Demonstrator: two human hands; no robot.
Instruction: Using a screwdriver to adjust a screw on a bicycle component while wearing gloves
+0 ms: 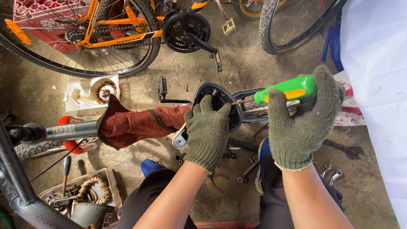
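with your left hand (pixel 207 131) fingers clamped over the saddle (pixel 220 106) above the floor and your right hand (pixel 299 123) fingers wrapped round the screwdriver (pixel 288 89), keep its tip square and the saddle steady.

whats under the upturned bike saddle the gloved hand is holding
Under the saddle shows the concrete floor and a pedal crank arm. The left hand and red rag cover whatever else lies beneath.

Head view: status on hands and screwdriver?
Left hand grips black bicycle saddle. Right hand holds green-handled screwdriver, tip at saddle. Nothing in the way.
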